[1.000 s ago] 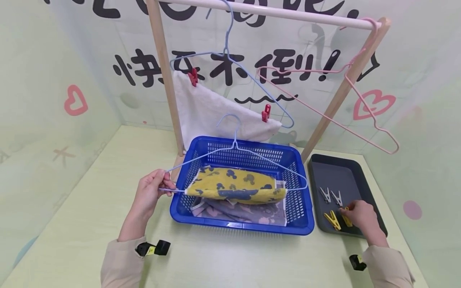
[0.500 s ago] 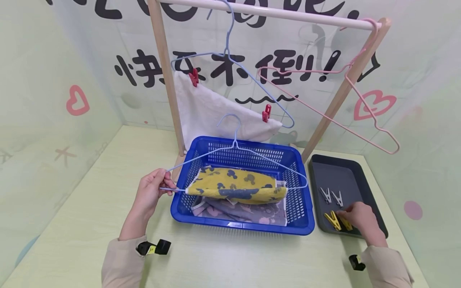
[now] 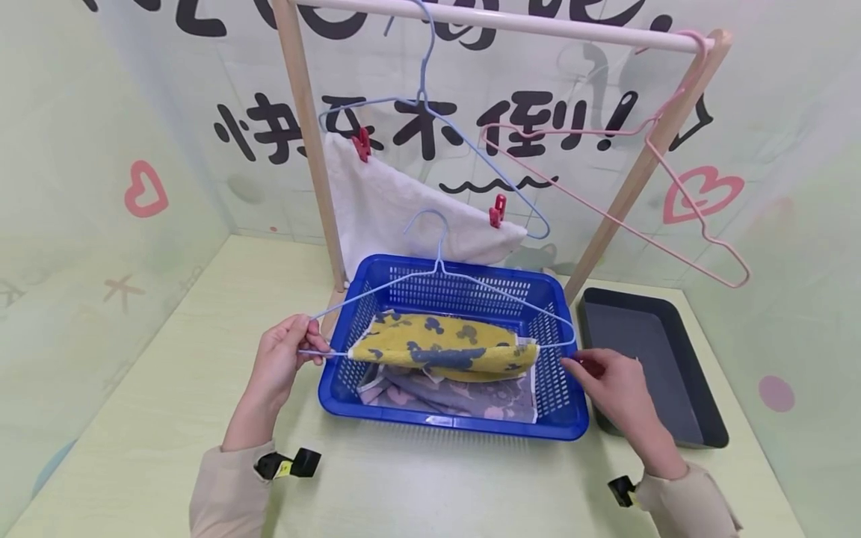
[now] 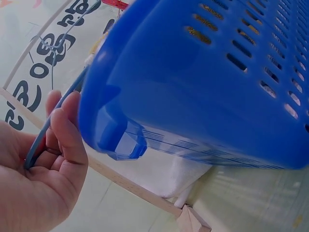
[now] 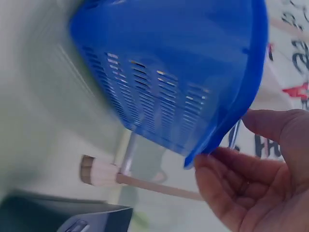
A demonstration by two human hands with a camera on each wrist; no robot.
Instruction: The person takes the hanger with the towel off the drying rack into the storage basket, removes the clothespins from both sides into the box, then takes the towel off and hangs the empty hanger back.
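My left hand [image 3: 281, 355] pinches the left corner of a light blue wire clothes hanger [image 3: 440, 267]; in the left wrist view the wire [image 4: 42, 129] runs between thumb and fingers. Over the hanger's lower bar lies a folded yellow cloth with blue-grey patches [image 3: 430, 342]. Cloth and hanger are over a blue plastic basket [image 3: 440, 421] that holds a grey-purple patterned cloth [image 3: 471, 401]. At the basket's right rim is my right hand [image 3: 617, 388], close to the hanger's right corner. Its thumb [image 5: 268, 121] and fingers are spread apart, with no clip seen between them.
Right of the basket stands a dark grey tray [image 3: 642, 325], partly covered by my right hand. Behind, a rack with a white rail [image 3: 565, 28] carries a pink hanger [image 3: 605, 217] and a blue hanger [image 3: 471, 142] with a white cloth [image 3: 417, 202] held by red clips [image 3: 497, 211].
My right hand has moved left from the yellow clips in the tray to the basket's right rim, and now blocks the clips from the head view. The left hand stays on the hanger.
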